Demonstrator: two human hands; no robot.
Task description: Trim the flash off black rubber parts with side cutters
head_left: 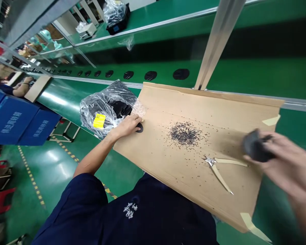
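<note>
My left hand (127, 126) is at the left edge of the cardboard sheet (163, 98), thumb and fingers closed on a small dark round piece (140, 128). It rests against the mouth of a clear plastic bag (91, 103) containing black parts (121, 108). Off to the right, my right hand (283, 153), smeared by motion, grips a black cup-like plastic part (256, 146) above the sheet. Cutting nippers (211, 161) with cream handles lie between the hands, jaws apart. Tiny black scraps (185, 133) are heaped mid-sheet.
Black oval parts (181, 74) sit in a row along the green conveyor belt (270, 76) behind the sheet. A metal post (219, 44) rises at its far edge. Blue boxes (12, 119) stand at left, near another person's arm (22, 88).
</note>
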